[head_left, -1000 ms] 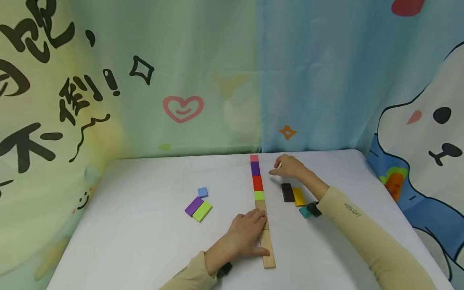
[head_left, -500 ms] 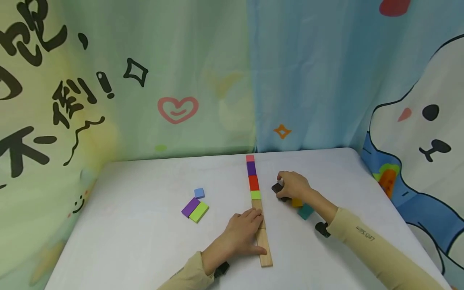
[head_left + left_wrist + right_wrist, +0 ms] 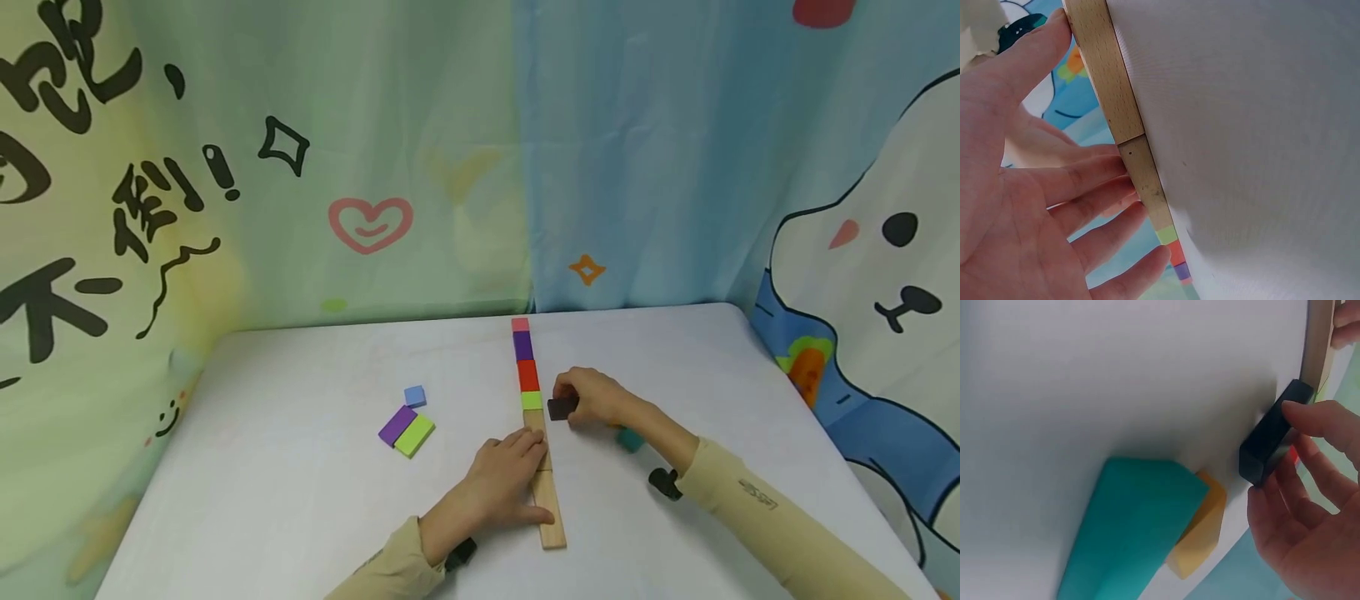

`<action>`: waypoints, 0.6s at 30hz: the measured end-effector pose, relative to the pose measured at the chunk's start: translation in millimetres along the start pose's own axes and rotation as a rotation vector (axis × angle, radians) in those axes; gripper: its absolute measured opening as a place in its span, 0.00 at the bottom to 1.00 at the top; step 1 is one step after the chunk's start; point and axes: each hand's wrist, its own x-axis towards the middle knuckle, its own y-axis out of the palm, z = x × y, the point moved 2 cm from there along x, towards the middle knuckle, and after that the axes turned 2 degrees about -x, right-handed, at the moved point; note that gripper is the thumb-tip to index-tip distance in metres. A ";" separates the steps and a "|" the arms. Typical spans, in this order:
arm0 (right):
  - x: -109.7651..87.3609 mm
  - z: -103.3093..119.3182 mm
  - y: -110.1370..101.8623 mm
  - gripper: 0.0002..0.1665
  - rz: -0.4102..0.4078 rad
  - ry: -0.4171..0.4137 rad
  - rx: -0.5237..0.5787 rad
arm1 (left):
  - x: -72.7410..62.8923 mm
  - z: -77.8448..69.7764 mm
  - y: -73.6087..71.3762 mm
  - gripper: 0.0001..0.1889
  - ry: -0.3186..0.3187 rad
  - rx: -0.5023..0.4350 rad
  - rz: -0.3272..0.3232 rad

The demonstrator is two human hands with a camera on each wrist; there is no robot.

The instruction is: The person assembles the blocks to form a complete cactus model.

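Observation:
A straight row of blocks runs away from me on the white table. Its near part is two plain wooden blocks point(image 3: 551, 517); beyond them lie a lime block point(image 3: 532, 401), a red block point(image 3: 528, 376), a purple block point(image 3: 522, 346) and a pink block point(image 3: 520, 324). My left hand point(image 3: 495, 487) rests its extended fingers and thumb along the wooden blocks' left side. Just right of the row, my right hand point(image 3: 600, 397) pinches a black block point(image 3: 1272, 434) between thumb and fingers. In the head view part of this block is hidden by the fingers.
A teal block point(image 3: 1135, 519) and a yellow block point(image 3: 1200, 540) lie near my right hand. Left of the row are a light blue block point(image 3: 415, 396), another purple block point(image 3: 397, 426) and another lime block point(image 3: 415, 436). A printed curtain point(image 3: 420, 158) hangs behind the table.
My right hand came down from the far side, took hold of the black block beside the yellow one and carried it left, close to the row. My left hand stayed on the wooden blocks.

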 end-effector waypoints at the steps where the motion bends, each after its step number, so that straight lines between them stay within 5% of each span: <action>1: -0.2 0.5 0.4 0.17 0.009 -0.009 0.004 | 0.3 -0.1 0.0 0.50 0.003 0.002 -0.006; 18: -3.9 6.5 2.3 0.17 -0.003 -0.041 -0.005 | 0.7 -1.1 -1.2 0.50 0.007 0.010 -0.021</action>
